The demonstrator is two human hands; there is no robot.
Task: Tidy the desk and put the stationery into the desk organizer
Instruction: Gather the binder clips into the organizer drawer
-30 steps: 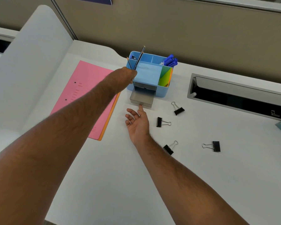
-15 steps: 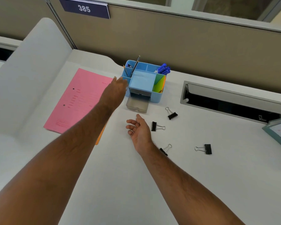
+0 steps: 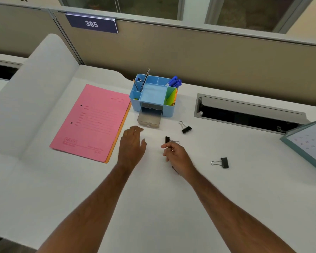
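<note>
The blue desk organizer [image 3: 169,111] stands at the back of the white desk with pens, a pencil and coloured notes in it. Its grey drawer [image 3: 148,122] is pulled out in front. Several black binder clips lie loose: one [image 3: 186,129] right of the drawer, one [image 3: 167,140] just beyond my right fingertips, one [image 3: 222,162] further right, and one [image 3: 175,169] mostly hidden under my right wrist. My right hand [image 3: 178,156] hovers with fingers half curled, right at the second clip's wire handles, holding nothing. My left hand [image 3: 132,147] is open, palm down, in front of the drawer.
A pink folder [image 3: 91,121] over an orange one lies left of the organizer. A cable slot [image 3: 248,114] opens in the desk at the right. A framed calendar [image 3: 312,143] sits at the right edge. A partition wall runs behind the desk.
My left hand has pulled back from the organizer toward me and now sits in front of the drawer. My right hand has shifted right to the nearest binder clip and curled its fingers.
</note>
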